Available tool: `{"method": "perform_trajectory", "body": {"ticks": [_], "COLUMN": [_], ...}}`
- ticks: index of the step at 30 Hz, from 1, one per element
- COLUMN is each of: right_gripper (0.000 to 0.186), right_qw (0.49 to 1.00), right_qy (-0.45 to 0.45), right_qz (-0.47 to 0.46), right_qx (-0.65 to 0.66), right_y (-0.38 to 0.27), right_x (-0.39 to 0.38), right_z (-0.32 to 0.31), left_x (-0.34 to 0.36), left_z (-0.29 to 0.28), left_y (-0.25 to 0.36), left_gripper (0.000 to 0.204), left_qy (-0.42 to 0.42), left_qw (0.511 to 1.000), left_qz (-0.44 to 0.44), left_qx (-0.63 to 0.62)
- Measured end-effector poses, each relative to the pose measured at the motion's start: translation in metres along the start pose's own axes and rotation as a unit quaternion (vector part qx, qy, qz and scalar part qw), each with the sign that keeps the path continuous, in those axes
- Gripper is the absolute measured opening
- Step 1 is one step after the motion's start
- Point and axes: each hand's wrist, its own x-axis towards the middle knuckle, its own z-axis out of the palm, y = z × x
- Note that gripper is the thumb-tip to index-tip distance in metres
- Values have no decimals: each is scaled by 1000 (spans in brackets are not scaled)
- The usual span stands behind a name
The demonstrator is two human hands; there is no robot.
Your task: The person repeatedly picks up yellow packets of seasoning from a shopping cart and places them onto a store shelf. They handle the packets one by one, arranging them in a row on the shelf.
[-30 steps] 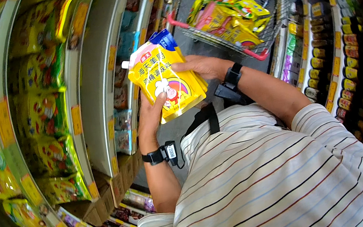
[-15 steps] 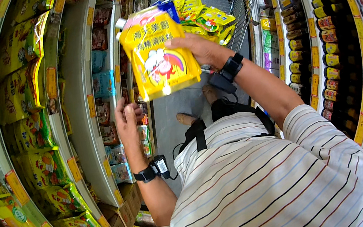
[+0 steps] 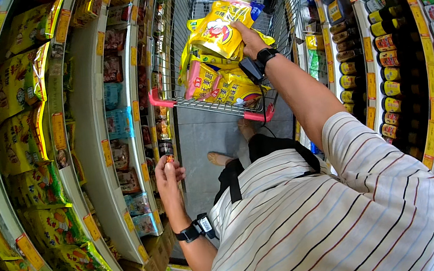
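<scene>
Head view, supermarket aisle. Right hand point(image 3: 248, 41) stretched out over the shopping cart point(image 3: 212, 105), fingers wrapped around the top edge of a yellow pouch point(image 3: 217, 30) with a blue cap; grip at the edge probably to let the pouch hang and drop flat. Pouch above the pile of yellow and pink packets point(image 3: 214, 79) in the cart basket, touching or just over them, cannot tell which. Black wristband point(image 3: 265, 55) on that wrist, a small black device just beside it.

Left hand point(image 3: 167, 174) drawn back near the body, beside the edge of the shelves point(image 3: 129, 121), fingers loosely curled, nothing visibly held. Black band with a small device point(image 3: 195, 230) on the left wrist.

Shelves on the left stocked with yellow bags point(image 3: 36, 175) standing face-out, price tags along the edges. Bottles and jars point(image 3: 384, 41) in rows on the right-hand shelves. Feet visible on the grey floor point(image 3: 200, 138) behind the cart. Striped shirt point(image 3: 320, 215) filling the lower frame.
</scene>
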Motion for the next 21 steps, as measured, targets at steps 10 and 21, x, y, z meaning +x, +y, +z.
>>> {"method": "perform_trajectory", "body": {"ticks": [10,21], "right_gripper": [49,46], "right_qw": [984,979], "right_qy": [148,179], "right_qz": [29,88], "right_qx": [91,-40], "right_y": [56,74], "right_x": [69,74], "right_z": [-99,-105], "left_x": [-6,-7], "left_z": [3,11], "left_y": [-17,-18], "left_gripper": [57,48], "left_qy": [-7,7], "left_qw": [999,997], "left_qz": [-41,-76], "left_qx": [3,-2]}}
